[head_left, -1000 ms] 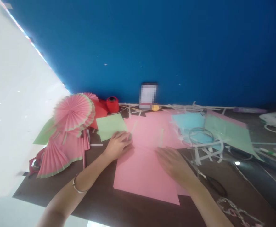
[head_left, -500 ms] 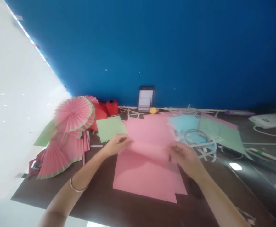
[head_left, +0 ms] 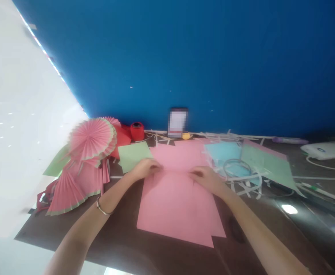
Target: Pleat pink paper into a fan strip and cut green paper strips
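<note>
Pleated pink fans (head_left: 89, 137) sit at nine o'clock in the view, the left hand (head_left: 146, 168) at seven pinches the pink paper (head_left: 178, 208) lying at six, and the right hand (head_left: 207, 178) at five, also pinching it, is closer to the left than half a second ago, near blue paper (head_left: 223, 150) at four.

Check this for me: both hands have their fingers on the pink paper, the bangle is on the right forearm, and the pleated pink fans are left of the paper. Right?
Not quite: the head view shows the bangle on the left forearm. Left hand and right hand do have fingers on the pink paper, with the pleated pink fans left of it.
</note>
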Tool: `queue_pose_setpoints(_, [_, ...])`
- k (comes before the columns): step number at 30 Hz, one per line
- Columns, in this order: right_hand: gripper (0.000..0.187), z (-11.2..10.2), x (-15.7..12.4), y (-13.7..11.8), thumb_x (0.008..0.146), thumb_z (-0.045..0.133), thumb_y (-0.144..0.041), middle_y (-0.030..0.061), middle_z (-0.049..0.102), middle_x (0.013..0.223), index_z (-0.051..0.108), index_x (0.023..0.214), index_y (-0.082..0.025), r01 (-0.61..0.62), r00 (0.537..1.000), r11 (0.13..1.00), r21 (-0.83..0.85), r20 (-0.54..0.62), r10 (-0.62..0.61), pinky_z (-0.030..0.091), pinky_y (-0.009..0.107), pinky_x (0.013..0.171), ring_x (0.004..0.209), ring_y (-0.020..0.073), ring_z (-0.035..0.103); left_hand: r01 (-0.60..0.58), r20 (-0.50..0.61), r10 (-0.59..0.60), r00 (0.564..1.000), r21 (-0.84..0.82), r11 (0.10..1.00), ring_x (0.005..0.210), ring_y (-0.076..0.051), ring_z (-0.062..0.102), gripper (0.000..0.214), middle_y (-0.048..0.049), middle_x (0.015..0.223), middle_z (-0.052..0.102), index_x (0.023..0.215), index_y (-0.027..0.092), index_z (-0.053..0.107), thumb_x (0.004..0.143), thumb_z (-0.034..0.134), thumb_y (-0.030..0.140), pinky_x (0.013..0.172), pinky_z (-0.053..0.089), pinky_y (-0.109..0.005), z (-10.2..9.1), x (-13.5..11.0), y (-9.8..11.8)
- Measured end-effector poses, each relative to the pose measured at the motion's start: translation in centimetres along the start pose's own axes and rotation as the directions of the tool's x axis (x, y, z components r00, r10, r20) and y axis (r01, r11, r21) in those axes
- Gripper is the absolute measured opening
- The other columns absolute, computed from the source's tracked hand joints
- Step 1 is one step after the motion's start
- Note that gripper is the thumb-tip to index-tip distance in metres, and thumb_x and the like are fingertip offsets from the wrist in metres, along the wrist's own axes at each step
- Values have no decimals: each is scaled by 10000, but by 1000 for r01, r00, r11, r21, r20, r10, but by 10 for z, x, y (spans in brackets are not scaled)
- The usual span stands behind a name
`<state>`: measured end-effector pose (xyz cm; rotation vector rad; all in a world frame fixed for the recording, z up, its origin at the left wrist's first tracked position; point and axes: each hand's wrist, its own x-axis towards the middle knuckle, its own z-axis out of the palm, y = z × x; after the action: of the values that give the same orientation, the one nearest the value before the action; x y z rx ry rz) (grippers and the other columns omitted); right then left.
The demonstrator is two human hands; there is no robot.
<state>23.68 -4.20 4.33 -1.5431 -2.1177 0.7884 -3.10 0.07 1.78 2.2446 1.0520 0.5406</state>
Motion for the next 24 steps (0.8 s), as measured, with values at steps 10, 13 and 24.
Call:
queue_pose_setpoints(10, [268,16,-4,22,871,396,-167,59,619,811,660,835,-186,239,963,921,-308,-45,-265,475,323,724,789,180,587,-229,137,188,972,417,879,902,-148,595,237,-34,963,659,1046,225,639,890,461,215,812,456,-265,-3,3,-2])
queue_pose_setpoints(13, [270,20,-10,24,862,384,-94,58,587,760,641,826,-168,320,930,824,-468,-9,-367,449,305,686,735,174,545,-287,199,210,957,559,778,836,-150,593,231,-47,871,631,1008,202,641,882,456,150,740,463,-258,-2,1,-1])
queue_pose_setpoints(24, [248,32,-21,0,743,438,60,59,496,645,590,681,-127,352,844,400,-846,102,-526,335,319,591,628,189,440,-344,235,252,939,670,658,852,-167,573,316,-50,907,601,1120,214,567,867,446,68,710,449,-267,-4,-3,-2])
